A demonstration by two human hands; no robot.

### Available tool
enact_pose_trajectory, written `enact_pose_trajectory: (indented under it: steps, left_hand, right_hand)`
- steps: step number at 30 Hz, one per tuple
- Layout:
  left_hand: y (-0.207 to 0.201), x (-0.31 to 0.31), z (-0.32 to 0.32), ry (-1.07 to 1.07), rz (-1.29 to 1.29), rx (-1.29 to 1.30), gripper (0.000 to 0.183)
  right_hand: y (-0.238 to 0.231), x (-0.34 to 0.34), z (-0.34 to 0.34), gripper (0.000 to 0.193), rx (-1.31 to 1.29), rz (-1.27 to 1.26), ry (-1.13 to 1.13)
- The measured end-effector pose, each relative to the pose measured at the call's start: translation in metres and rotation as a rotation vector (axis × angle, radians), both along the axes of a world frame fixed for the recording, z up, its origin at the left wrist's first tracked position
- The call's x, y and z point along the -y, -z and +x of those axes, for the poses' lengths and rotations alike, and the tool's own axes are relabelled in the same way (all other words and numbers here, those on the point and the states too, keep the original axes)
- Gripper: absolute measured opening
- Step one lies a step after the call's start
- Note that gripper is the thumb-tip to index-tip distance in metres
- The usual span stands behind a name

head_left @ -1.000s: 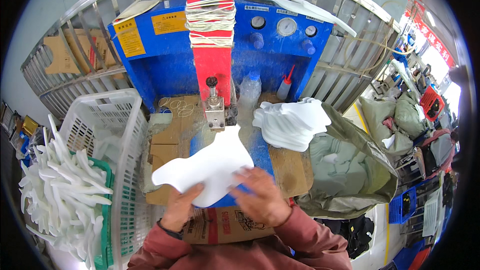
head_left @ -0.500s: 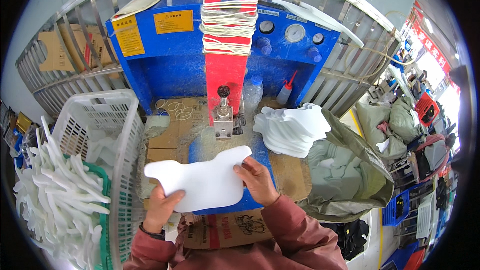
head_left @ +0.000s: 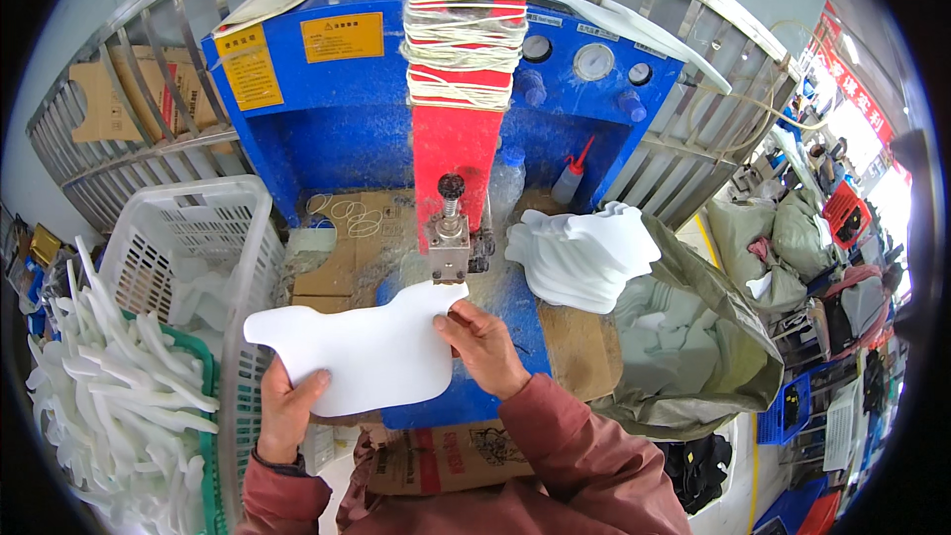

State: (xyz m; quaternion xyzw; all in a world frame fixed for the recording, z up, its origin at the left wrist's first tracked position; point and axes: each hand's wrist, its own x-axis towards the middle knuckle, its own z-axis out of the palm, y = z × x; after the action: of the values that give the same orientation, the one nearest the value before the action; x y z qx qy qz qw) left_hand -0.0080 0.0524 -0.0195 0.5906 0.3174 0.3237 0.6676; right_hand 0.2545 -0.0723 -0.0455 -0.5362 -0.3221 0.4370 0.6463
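A white, smooth, curved foam-like sheet (head_left: 371,357) is held between my two hands in front of the machine. My left hand (head_left: 287,406) grips its lower left edge, thumb on top. My right hand (head_left: 483,342) pinches the right side near the upper corner. That corner reaches the metal head (head_left: 450,248) at the bottom of the red machine arm (head_left: 451,139); whether they touch, I cannot tell. Right of the head lies a stack of similar white pieces (head_left: 584,253).
At left stand a white plastic basket (head_left: 253,317) and a green crate (head_left: 210,436) heaped with white offcuts (head_left: 119,396). An open sack (head_left: 753,357) of pale pieces is at right. Behind rises the blue machine body (head_left: 347,159), with a red-tipped bottle (head_left: 570,181) and a clear bottle (head_left: 507,183).
Both hands have carried the white sheet leftward, and its upper right corner has come to the metal head. The view has shifted slightly.
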Motion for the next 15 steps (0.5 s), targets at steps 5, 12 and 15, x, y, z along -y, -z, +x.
enact_pose_trajectory:
  steps: [5,12,15]
  left_hand:
    - [-0.001,-0.001,0.010,0.026,-0.016,-0.011,0.045]
    - [0.005,-0.004,0.025,0.107,-0.036,0.014,0.047]
    - [0.008,-0.005,0.031,0.112,-0.045,-0.009,0.049]
  right_hand:
    - [-0.002,0.005,0.005,0.014,-0.117,0.029,0.041]
    - [-0.007,0.016,0.017,0.017,-0.037,-0.019,0.104]
    - [-0.006,0.021,0.022,0.018,-0.032,-0.010,0.127]
